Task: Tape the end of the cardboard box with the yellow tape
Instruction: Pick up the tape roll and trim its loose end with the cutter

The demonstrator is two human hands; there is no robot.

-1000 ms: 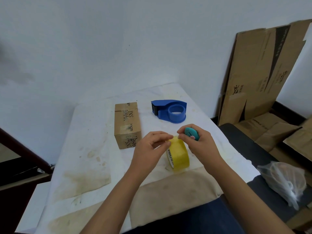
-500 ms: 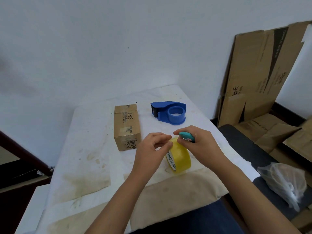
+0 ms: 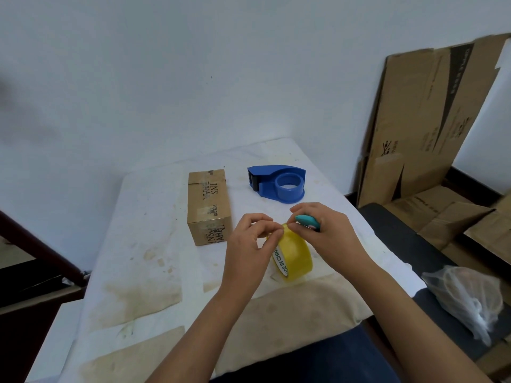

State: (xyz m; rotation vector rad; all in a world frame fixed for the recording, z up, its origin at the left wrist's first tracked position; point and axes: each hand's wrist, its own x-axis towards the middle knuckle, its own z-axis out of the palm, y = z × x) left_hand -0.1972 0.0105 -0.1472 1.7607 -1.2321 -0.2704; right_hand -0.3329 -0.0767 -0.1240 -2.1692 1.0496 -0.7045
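Surface: white stained cloth-covered surface (image 3: 143, 244).
Tape: yellow roll of adhesive tape (image 3: 297, 254) standing on edge near the front.
Left hand (image 3: 250, 244): fingertips pinching the roll's top rim.
Right hand (image 3: 329, 233): picking at the same rim, with a small teal object (image 3: 307, 221) tucked in its fingers.
Box: brown oblong cardboard box (image 3: 208, 205), left of the hands, lying flat.
Dispenser: blue plastic tape dispenser (image 3: 279, 183), farther back, right of the box.

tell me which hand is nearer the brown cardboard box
Left. The left hand is just right of the brown cardboard box; the right hand is farther right, beyond the yellow tape roll.
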